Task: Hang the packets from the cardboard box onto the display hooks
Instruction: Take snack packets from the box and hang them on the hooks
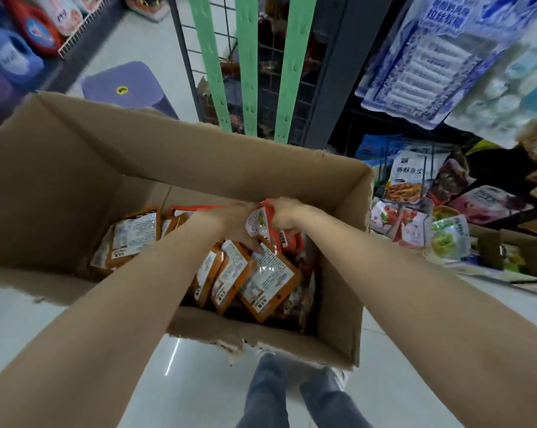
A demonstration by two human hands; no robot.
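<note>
An open cardboard box [199,156] stands on the floor below me, with several orange packets [261,282] lying inside, white label sides up. Both hands reach down into the box. My left hand [233,223] rests on the pile, fingertips touching the top of one packet. My right hand [284,213] is closed around the upper edge of an orange packet [259,225], lifted slightly above the others. Three green display strips [247,66] hang on a wire grid beyond the box, with no packets on them.
A purple plastic stool [122,84] stands behind the box at the left. Shelves with snack packets [409,180] lie to the right, and hanging blue-white packs [421,63] are above them. Detergent bottles [11,60] line the far left. My legs [292,396] are below the box.
</note>
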